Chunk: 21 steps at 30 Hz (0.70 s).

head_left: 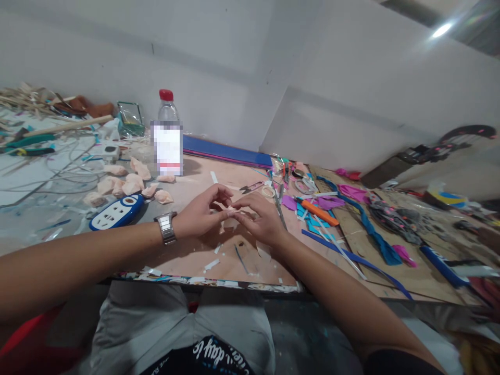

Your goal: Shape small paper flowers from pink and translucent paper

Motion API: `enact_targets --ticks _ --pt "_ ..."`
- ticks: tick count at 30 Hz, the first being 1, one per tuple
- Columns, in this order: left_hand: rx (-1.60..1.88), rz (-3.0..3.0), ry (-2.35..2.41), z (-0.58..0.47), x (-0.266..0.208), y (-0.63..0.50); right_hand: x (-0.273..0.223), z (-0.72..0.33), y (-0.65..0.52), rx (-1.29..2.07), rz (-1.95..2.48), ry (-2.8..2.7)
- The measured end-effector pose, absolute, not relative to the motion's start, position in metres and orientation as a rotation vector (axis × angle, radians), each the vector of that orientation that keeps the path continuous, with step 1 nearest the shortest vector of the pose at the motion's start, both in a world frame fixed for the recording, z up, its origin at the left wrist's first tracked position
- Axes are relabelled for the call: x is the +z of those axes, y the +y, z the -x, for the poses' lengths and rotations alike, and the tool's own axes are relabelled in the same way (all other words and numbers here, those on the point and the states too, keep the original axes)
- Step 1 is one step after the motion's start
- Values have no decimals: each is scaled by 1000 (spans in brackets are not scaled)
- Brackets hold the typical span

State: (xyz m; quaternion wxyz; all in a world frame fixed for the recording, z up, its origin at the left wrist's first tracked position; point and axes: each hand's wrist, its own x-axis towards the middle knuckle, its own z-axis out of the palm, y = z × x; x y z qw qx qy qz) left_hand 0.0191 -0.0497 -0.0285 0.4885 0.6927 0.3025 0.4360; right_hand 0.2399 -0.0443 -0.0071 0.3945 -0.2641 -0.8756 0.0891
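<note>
My left hand (203, 212), with a metal-band watch (167, 228) on the wrist, is over the middle of the work board (179, 260). My right hand (262, 217) meets it, and the fingertips of both pinch together. Between them shows a small pale peach piece (229, 223), mostly hidden by the fingers; I cannot make out its exact kind. Several crumpled peach-coloured lumps (133, 183) lie to the left of my hands. Scissors (280, 203) and a small roll of tape (269, 192) rest just beyond my right hand.
A white-and-blue power strip (117, 212) sits near my left forearm. Behind it stands a red-capped bottle (169, 112). On the right lie an orange-handled cutter (320, 212), a blue strip (351, 255) and coloured scraps. Green-handled pliers (31, 143) are at far left. At the right edge another person's hand (490, 240) appears.
</note>
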Motion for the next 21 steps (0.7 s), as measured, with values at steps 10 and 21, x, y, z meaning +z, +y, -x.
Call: enact_targets --ticks 10,21 --pt "1108 -1689 782 -19 -28 -49 -10 -241 -47 344 808 -2192" --pt "1127 -1497 933 -14 -26 -36 -9 -247 -41 671 961 -2125"
